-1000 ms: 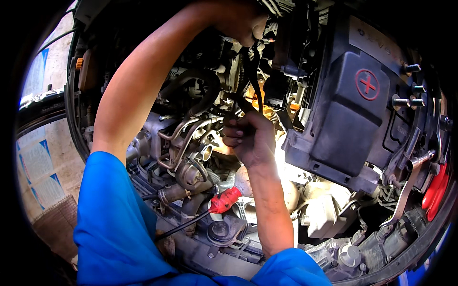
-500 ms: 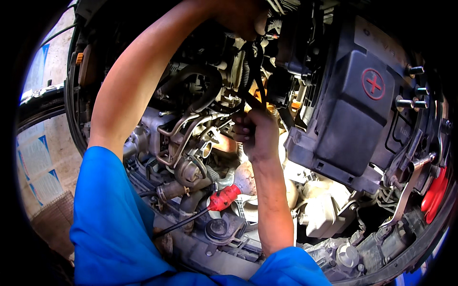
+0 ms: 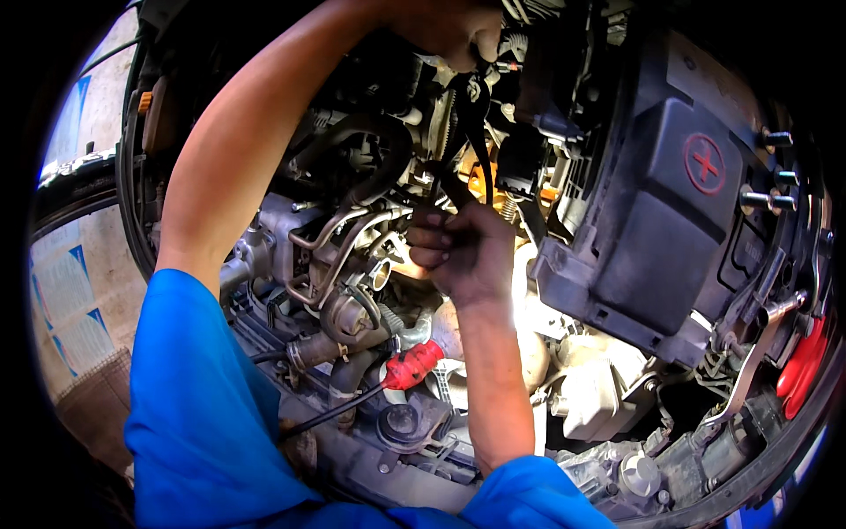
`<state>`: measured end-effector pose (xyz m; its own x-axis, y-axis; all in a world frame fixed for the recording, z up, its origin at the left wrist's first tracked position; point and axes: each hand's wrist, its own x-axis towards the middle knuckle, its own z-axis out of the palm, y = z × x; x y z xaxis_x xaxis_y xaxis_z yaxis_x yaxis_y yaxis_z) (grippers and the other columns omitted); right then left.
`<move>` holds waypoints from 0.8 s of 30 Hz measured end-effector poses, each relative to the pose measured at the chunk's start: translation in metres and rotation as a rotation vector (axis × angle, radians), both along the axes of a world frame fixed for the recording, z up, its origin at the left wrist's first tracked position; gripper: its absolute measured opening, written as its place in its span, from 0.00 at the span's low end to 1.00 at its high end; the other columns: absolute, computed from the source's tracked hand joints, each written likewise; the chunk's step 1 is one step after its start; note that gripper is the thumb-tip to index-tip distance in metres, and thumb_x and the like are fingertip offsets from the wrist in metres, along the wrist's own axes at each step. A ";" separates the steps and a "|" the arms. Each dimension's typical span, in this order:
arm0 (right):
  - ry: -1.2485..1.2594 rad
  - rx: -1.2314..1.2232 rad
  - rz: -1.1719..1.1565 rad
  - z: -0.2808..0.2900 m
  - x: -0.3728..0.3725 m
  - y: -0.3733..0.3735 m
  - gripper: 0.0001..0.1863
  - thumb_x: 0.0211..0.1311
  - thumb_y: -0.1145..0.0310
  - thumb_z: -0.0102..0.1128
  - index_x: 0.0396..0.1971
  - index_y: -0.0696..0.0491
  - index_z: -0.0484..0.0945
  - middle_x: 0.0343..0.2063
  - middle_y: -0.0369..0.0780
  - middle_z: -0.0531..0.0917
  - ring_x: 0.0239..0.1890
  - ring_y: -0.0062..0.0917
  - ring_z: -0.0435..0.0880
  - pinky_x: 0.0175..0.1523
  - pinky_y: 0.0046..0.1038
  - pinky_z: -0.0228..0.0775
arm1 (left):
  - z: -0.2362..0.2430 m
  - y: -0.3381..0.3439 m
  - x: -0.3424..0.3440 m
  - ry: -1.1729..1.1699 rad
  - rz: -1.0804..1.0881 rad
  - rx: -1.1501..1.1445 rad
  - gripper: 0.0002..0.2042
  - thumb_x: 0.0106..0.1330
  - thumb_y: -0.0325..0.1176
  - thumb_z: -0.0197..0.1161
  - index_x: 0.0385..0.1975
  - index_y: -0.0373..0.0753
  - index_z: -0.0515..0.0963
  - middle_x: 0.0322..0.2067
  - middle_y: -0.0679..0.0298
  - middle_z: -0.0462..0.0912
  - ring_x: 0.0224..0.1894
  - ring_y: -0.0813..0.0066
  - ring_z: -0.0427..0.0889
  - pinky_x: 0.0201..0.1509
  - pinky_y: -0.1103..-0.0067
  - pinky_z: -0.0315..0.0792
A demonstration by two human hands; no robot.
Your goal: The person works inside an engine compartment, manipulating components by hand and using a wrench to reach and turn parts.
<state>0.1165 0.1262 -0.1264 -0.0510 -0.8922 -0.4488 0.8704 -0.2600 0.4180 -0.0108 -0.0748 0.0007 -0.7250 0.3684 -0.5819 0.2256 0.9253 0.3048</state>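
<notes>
My left hand point(image 3: 463, 40) reaches deep into the top of the engine bay, fingers curled in shadow at the upper end of a black strap-like piece point(image 3: 480, 132); what it grips is unclear. Lower, my right hand point(image 3: 463, 247) is closed around the lower part of that black piece, thumb and fingers wrapped over it. Orange parts point(image 3: 485, 181) show behind the piece. Metal pipes point(image 3: 335, 234) and an open round fitting point(image 3: 380, 275) lie left of my right hand. Below them a lamp with a red handle point(image 3: 412, 365) throws bright light beside my right forearm.
A black battery cover point(image 3: 661, 229) fills the right side, beside metal sockets or bolts point(image 3: 765, 201), a wrench point(image 3: 745, 370) and red-handled pliers point(image 3: 802, 366). A black cable point(image 3: 330, 416) runs from the lamp. The vehicle's edge point(image 3: 132, 194) curves along the left.
My right hand rose slightly, then settled lower and a little left, still on the black piece. My left hand moved slightly within the upper bay. The surroundings shift slightly with the camera.
</notes>
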 end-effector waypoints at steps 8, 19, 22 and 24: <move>0.230 0.116 0.132 -0.013 -0.010 0.009 0.06 0.47 0.78 0.46 0.23 0.50 0.62 0.25 0.40 0.67 0.20 0.17 0.57 0.20 0.18 0.47 | -0.002 -0.002 0.001 0.059 0.090 -0.097 0.10 0.51 0.35 0.61 0.31 0.40 0.83 0.26 0.60 0.84 0.29 0.68 0.82 0.35 0.69 0.72; -0.259 -0.379 -0.277 -0.008 0.002 0.001 0.13 0.47 0.73 0.45 0.36 0.50 0.70 0.21 0.34 0.63 0.16 0.15 0.55 0.18 0.17 0.44 | 0.003 -0.001 -0.006 -0.079 0.069 -0.069 0.09 0.50 0.35 0.61 0.29 0.40 0.82 0.23 0.62 0.83 0.27 0.69 0.81 0.33 0.70 0.72; -0.254 -0.139 -0.200 -0.009 0.005 0.008 0.18 0.46 0.74 0.44 0.40 0.49 0.71 0.20 0.33 0.62 0.15 0.14 0.55 0.17 0.17 0.42 | -0.001 -0.007 0.000 0.204 -0.033 -0.113 0.10 0.51 0.36 0.61 0.29 0.41 0.82 0.25 0.62 0.84 0.29 0.68 0.82 0.34 0.69 0.72; -0.083 0.072 -0.123 -0.007 0.012 0.008 0.23 0.47 0.75 0.43 0.48 0.49 0.69 0.20 0.33 0.62 0.16 0.14 0.56 0.18 0.17 0.44 | 0.005 -0.004 -0.007 0.043 -0.034 -0.216 0.08 0.52 0.37 0.60 0.28 0.42 0.82 0.26 0.63 0.84 0.29 0.68 0.82 0.34 0.68 0.72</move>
<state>0.1289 0.1341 -0.1331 -0.1178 -0.8467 -0.5189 0.7936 -0.3944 0.4634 -0.0179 -0.0786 0.0053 -0.7403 0.2633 -0.6185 0.2665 0.9597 0.0896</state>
